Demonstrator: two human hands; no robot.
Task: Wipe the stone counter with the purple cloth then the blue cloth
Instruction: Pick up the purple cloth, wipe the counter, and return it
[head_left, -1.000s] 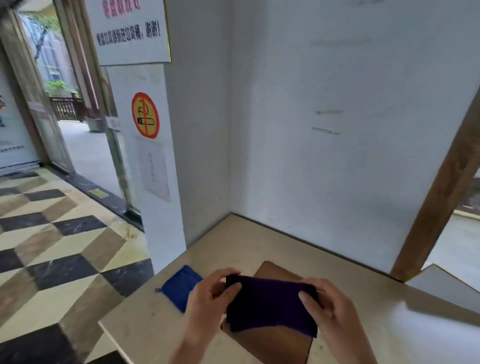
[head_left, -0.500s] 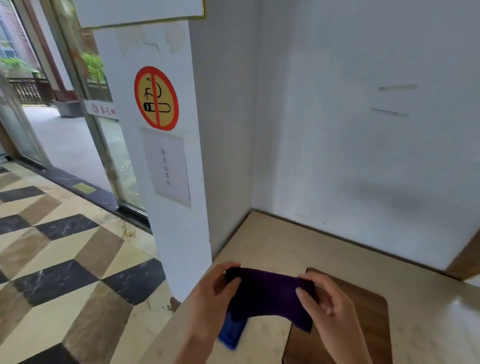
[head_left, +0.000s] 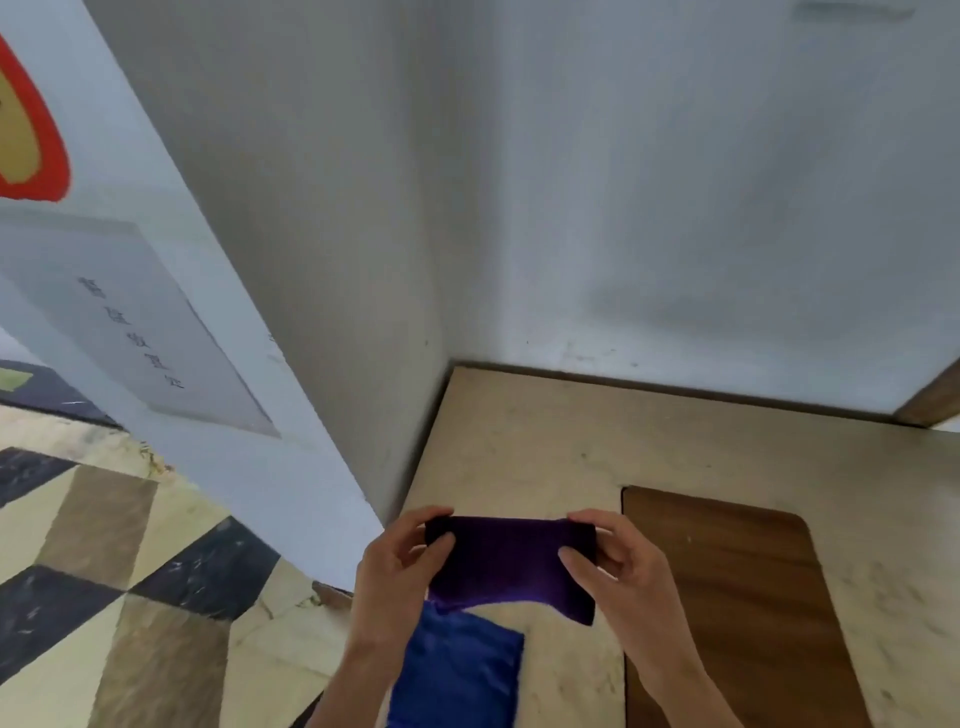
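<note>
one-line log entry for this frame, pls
phase: pre-wipe | left hand + right hand: stretch dark purple cloth above beige stone counter | folded blue cloth: on counter, untouched

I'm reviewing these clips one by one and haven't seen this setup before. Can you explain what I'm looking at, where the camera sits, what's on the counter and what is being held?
There is no machine here: a person works bare-handed, and the single picture comes from a wide-angle camera worn on their head, looking down. The left hand and right hand each pinch one end of the purple cloth, holding it stretched above the beige stone counter. The blue cloth lies on the counter below it, near the left forearm. A brown wooden board lies to the right. White walls meet in the corner behind.
</note>
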